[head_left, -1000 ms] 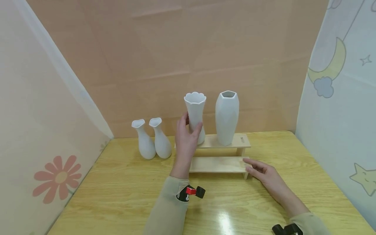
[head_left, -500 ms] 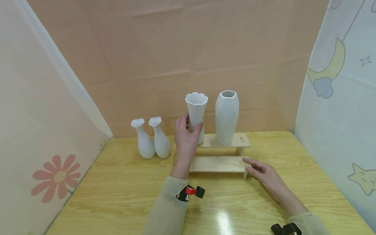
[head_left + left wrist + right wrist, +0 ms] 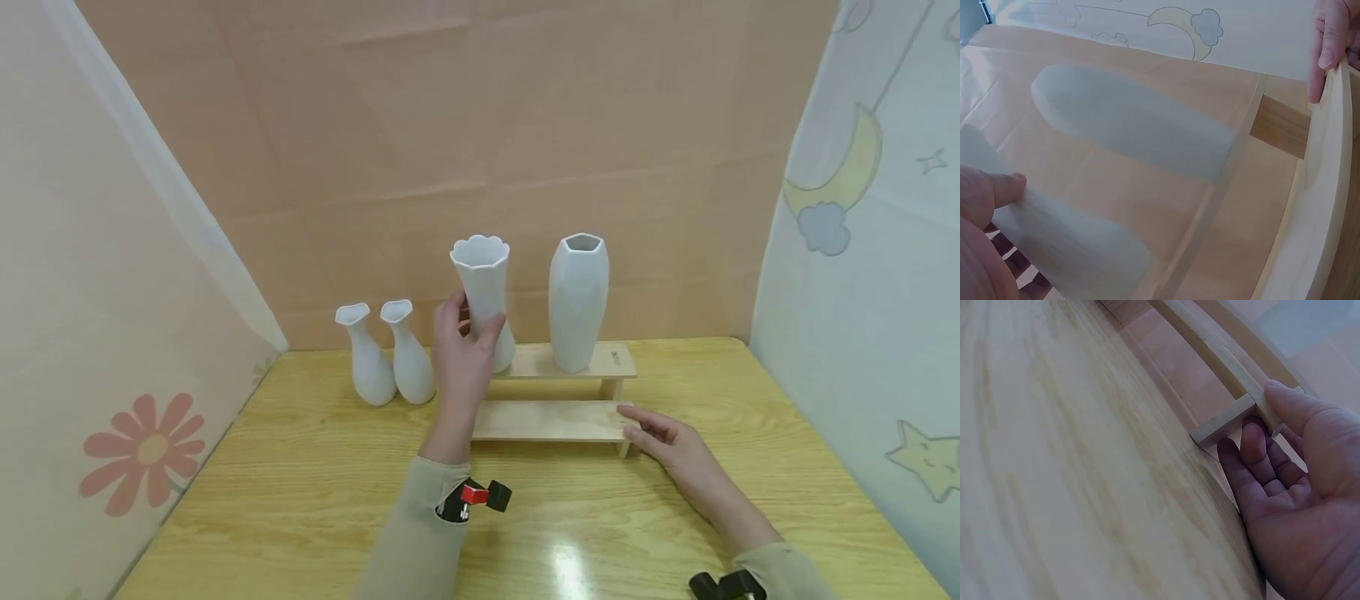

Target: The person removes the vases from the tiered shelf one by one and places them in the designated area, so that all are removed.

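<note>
My left hand (image 3: 462,354) grips a white vase with a scalloped rim (image 3: 483,279) around its narrow middle, thumb on the right side and fingers behind. The vase is upright at the left part of the upper step of a two-step wooden stand (image 3: 543,419). In the left wrist view the held vase (image 3: 1072,244) is blurred. At the right end of the lower step, my right hand (image 3: 677,446) holds the board's corner; the right wrist view shows the thumb on the board and curled fingers below it. A taller faceted white vase (image 3: 579,304) stands on the upper step, to the right.
Two white bud vases with slender necks stand close together on the wood-grain table left of the stand, a left one (image 3: 371,362) and a right one (image 3: 410,358). A peach cloth backdrop (image 3: 360,167) rises behind, with printed side panels at left and right.
The scalloped vase shifted slightly right, then moved left along the upper step with my left hand around it, widening the gap to the faceted vase. My right hand stays at the lower step.
</note>
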`<control>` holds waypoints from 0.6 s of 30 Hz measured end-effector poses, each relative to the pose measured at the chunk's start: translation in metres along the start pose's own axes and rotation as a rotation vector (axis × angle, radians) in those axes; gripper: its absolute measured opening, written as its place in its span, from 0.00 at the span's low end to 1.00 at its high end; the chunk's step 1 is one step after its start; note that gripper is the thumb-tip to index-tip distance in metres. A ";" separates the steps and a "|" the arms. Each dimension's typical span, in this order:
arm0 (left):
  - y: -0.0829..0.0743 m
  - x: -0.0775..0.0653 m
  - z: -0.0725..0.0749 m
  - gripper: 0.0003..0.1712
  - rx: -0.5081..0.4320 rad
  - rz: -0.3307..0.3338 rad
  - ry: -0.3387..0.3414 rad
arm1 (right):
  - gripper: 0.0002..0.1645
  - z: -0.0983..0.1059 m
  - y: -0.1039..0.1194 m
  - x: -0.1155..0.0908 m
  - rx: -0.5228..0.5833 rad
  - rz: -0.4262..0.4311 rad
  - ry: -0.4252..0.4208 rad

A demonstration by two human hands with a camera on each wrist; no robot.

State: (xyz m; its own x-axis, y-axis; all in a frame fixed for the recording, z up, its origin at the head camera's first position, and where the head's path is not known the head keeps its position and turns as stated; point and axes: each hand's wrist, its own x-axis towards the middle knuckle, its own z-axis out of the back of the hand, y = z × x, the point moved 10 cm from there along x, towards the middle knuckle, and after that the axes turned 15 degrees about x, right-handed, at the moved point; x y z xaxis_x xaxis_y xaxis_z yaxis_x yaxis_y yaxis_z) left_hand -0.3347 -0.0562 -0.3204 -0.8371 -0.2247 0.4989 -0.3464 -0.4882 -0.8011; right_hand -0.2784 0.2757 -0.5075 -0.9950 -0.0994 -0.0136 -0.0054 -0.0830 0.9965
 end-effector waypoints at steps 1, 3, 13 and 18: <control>-0.001 -0.001 0.004 0.33 -0.004 -0.003 -0.003 | 0.35 0.001 0.000 0.000 -0.007 0.000 0.000; -0.003 -0.002 0.011 0.33 -0.008 -0.019 -0.004 | 0.36 0.003 0.001 0.000 -0.024 -0.002 0.000; -0.008 -0.006 0.050 0.32 0.002 -0.085 -0.007 | 0.35 0.008 0.001 0.000 -0.037 -0.006 -0.022; 0.001 -0.011 0.075 0.33 0.004 -0.078 -0.020 | 0.35 0.005 0.002 0.000 -0.038 -0.003 -0.014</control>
State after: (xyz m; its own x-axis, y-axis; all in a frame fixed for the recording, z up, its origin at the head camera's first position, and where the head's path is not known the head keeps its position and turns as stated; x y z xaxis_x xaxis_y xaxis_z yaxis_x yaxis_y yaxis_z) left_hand -0.2945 -0.1174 -0.3018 -0.7987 -0.2026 0.5666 -0.4087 -0.5084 -0.7579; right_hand -0.2786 0.2802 -0.5049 -0.9962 -0.0854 -0.0155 -0.0051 -0.1206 0.9927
